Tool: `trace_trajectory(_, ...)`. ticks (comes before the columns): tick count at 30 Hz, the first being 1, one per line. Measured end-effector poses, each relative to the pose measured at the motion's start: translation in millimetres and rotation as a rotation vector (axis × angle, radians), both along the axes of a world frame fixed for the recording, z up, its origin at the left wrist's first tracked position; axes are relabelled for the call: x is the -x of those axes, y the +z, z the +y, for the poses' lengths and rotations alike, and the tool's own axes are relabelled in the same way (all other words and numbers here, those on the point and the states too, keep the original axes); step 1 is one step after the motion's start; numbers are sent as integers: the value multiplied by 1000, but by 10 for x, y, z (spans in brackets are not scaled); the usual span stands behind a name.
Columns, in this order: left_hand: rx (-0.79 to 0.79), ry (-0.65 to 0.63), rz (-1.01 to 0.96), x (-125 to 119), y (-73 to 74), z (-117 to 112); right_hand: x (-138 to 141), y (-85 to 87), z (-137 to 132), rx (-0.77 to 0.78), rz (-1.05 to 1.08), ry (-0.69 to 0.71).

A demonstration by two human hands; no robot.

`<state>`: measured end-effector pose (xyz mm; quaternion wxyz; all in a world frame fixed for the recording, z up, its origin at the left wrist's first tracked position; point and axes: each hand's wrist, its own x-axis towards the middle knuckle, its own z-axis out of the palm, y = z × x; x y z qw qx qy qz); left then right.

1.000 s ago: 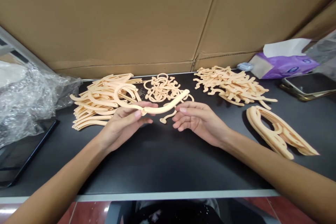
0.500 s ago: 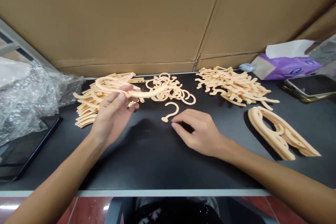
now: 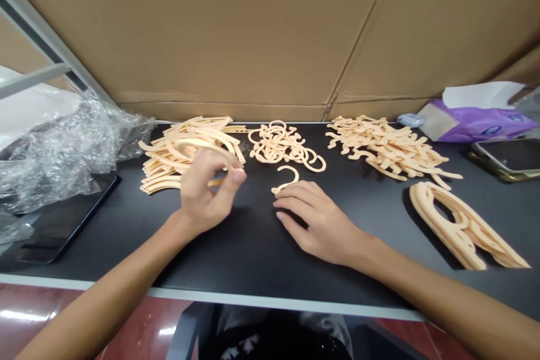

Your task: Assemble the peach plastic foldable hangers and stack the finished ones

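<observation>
My left hand (image 3: 206, 191) is closed around a curved cream plastic hanger arm (image 3: 211, 147), raised over the left side of the table. The fingers and part of the piece are blurred, and some of it hides behind the hand. A single cream hanger hook (image 3: 289, 173) lies on the black table in front of my right hand (image 3: 318, 219). That hand rests palm down with thumb and fingers apart; its fingertips reach the hook's base and partly cover it. I cannot tell whether they press on it.
Behind lie piles of hanger arms (image 3: 164, 167), hooks (image 3: 270, 149) and more arms (image 3: 392, 149). Stacked folded hangers (image 3: 447, 230) sit at right, near a tissue pack (image 3: 476, 118) and a phone (image 3: 512, 154). Bubble wrap (image 3: 76, 146) and a dark tablet (image 3: 67, 225) occupy the left.
My left hand has turned over, swinging the hanger arm toward the left pile. My right hand's fingers have spread and moved onto the hook's base. The view has shifted slightly.
</observation>
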<state>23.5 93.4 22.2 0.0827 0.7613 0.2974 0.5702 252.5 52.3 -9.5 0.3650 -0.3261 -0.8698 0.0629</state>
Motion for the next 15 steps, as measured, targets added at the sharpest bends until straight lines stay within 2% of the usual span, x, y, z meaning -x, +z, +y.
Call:
trace_trajectory(3, -107, -84, 284, -36, -70, -45, 6, 9, -3, -3, -17, -11)
trace_trajectory(6, -128, -135, 452, -87, -108, -81, -3, 11, 10, -5, -36, -22)
trace_trajectory(11, -62, -235, 610, -160, -153, -165, -39, 22, 153, -83, -52, -38)
trace_trajectory(15, -37, -271, 627, -175, -190, -187, 76, 97, 395, -132, -152, -1)
